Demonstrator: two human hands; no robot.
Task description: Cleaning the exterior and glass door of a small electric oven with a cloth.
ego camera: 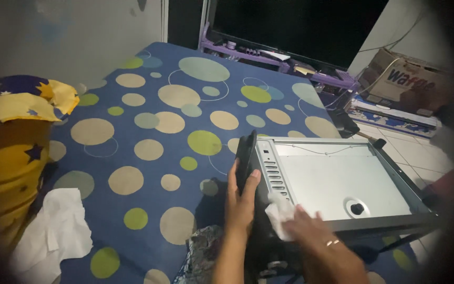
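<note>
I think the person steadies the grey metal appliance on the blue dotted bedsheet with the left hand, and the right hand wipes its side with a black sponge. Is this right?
Not quite. In the head view the right hand presses a white crumpled tissue, not a black sponge, against the grey metal appliance. The rest holds: the left hand steadies it on the blue dotted bedsheet.

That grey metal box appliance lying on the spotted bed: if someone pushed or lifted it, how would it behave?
The metal appliance looks rigid, with flat sheet panels, so it probably wouldn't flex. It seems bulky, likely heavy. On the soft spotted bedsheet it would probably drag rather than slide. The left hand braces its dark front edge while the right hand presses a white tissue on it, suggesting it may shift.
</note>
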